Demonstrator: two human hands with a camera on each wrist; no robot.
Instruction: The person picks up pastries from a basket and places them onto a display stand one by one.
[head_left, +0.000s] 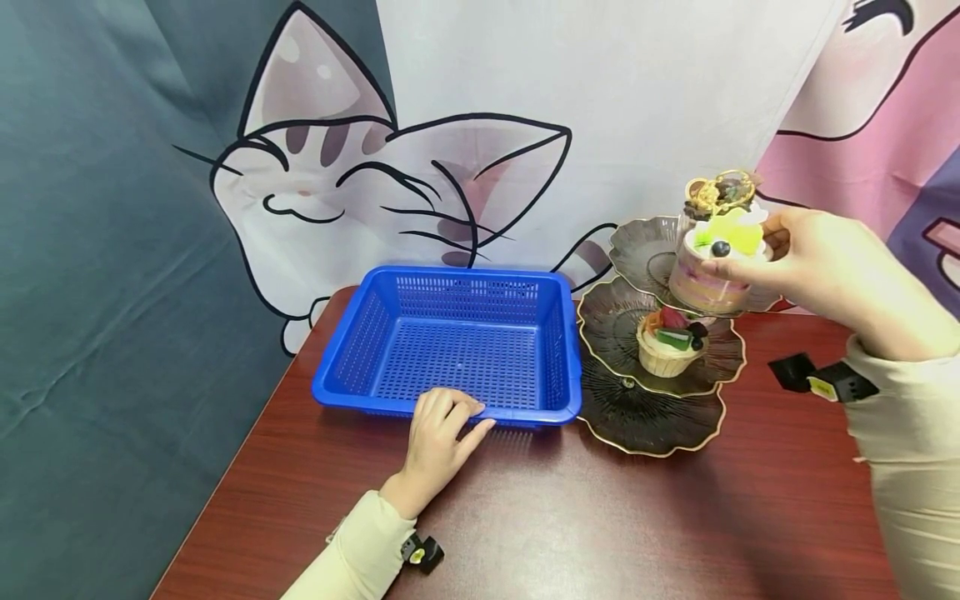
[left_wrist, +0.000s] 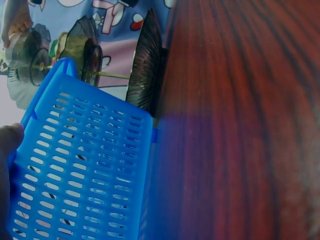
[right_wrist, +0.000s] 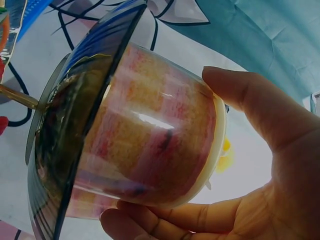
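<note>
A blue plastic basket [head_left: 450, 414] with slotted walls stands on the table. My left hand [head_left: 438, 446] grips its front rim, fingers over the edge and thumb outside. In the right wrist view my right hand [right_wrist: 250, 165] holds a round layered cake [right_wrist: 155, 125], pink and tan, thumb on one side and fingers on the other. The cake has fruit on top and is at the top plate [head_left: 641, 250] of a three-tier stand; whether it touches the plate I cannot tell. Behind it shows a second dessert with a gold topper [head_left: 718, 192].
On the stand's middle plate [head_left: 600, 317] sits a fruit-topped cupcake [head_left: 667, 346]. The scalloped, gold-edged bottom plate [head_left: 652, 425] lies on the reddish wood table [head_left: 585, 517], right of the basket. A cartoon cat curtain [head_left: 480, 67] hangs close behind.
</note>
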